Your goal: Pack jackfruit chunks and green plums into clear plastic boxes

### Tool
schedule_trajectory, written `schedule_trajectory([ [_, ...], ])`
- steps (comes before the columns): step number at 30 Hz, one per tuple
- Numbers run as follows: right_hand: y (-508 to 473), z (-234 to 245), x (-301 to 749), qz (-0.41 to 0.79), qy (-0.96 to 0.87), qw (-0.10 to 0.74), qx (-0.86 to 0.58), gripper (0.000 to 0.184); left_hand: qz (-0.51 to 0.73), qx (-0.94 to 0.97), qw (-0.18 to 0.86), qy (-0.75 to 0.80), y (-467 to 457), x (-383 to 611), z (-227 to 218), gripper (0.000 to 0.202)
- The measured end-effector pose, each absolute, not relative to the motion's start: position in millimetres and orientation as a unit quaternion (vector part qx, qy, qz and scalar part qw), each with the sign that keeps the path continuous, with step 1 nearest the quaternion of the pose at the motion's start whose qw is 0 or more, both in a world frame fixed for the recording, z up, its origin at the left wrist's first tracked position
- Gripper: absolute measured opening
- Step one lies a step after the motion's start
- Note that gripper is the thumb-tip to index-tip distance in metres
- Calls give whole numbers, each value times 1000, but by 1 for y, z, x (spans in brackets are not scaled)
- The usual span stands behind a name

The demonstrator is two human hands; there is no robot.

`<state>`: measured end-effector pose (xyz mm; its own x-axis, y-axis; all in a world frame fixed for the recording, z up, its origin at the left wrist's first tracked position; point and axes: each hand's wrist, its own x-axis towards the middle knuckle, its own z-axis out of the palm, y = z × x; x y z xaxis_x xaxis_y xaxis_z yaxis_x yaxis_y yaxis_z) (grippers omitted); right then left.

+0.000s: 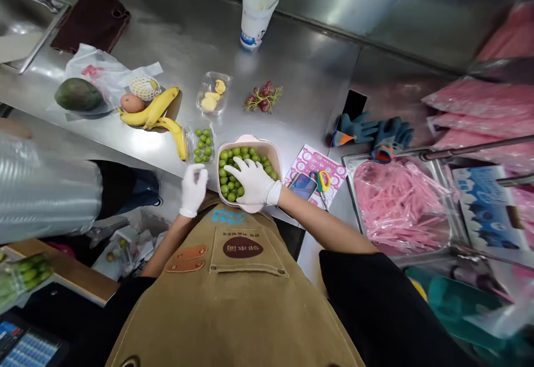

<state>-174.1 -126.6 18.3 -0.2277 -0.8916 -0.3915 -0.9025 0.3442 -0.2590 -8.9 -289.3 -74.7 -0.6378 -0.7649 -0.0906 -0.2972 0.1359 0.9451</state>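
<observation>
A pink-rimmed basin (273, 153) full of green grapes (231, 184) stands at the counter's front edge. My right hand (252, 182), in a white glove, lies over these grapes with its fingers spread. My left hand (194, 190), also gloved in white, is just left of the basin. Its fingers are curled in with thumb and fingertip close together; whatever is between them is hidden. Just beyond it sits a clear plastic box (191, 139) with several green grapes inside. Farther back, another clear box (214, 85) holds yellow fruit pieces.
Bananas (156, 110), a mango (78, 94) and a plastic bag (98, 67) lie at left. Red grapes (263, 98) and a white cup (257, 14) are behind. Scissors (321, 182) and a phone (303, 186) rest at right, near blue gloves (359, 128). A person (129, 189) stands at left.
</observation>
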Motion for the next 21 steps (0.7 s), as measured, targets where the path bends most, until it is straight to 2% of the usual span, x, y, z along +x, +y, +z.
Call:
schedule_trajectory([
  [3, -134, 18, -171, 11, 797, 234, -557, 98, -544, 327, 155, -757, -260, -22, -69, 16],
  [10, -145, 16, -176, 28, 794, 252, -553, 95, -485, 309, 160, -802, -262, -39, -66, 17],
  [16, -134, 12, -196, -17, 763, 251, -595, 68, -471, 296, 154, -816, -254, -45, -63, 12],
  [21, -122, 2, -210, -107, 743, 297, -590, 48, -476, 299, 153, -813, -251, -46, -62, 9],
])
